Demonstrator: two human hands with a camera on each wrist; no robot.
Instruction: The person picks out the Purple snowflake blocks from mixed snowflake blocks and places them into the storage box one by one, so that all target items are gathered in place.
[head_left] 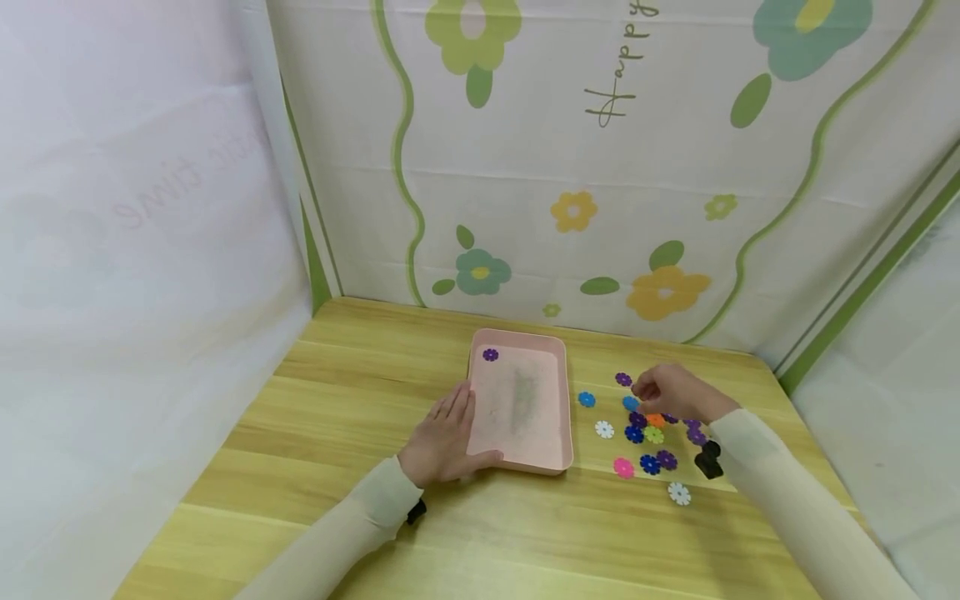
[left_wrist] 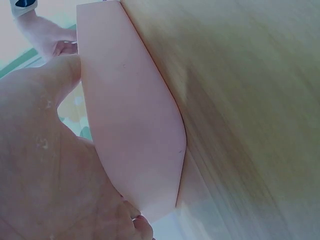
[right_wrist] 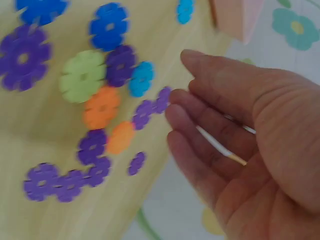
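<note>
On the pale wooden desk sits a shallow pink plastic tray, and the person's left hand lies flat against its long edge at about nine o'clock, fingers straight and the thumb hooked along the near rim, apparently to keep the light tray from sliding. The left wrist view shows the tray's smooth pink side pressed close to the palm. Inside the tray, up at its eleven o'clock corner, rests a single purple flower-shaped disc; the rest of its floor shows only a faint grey smudge. The right hand hovers at three o'clock from the tray, over a loose scatter of flat flower-shaped plastic discs in purple, blue, orange, green, pink and white. Its fingers are curled loosely inward, and from the right wrist view they are relaxed with nothing gripped between them; the fingertips sit just beside a small purple disc at the edge of the pile. The discs are thin, notched all round like petals, each with a small hole in the middle, and several overlap. A small black clip-like object lies near the right sleeve.
</note>
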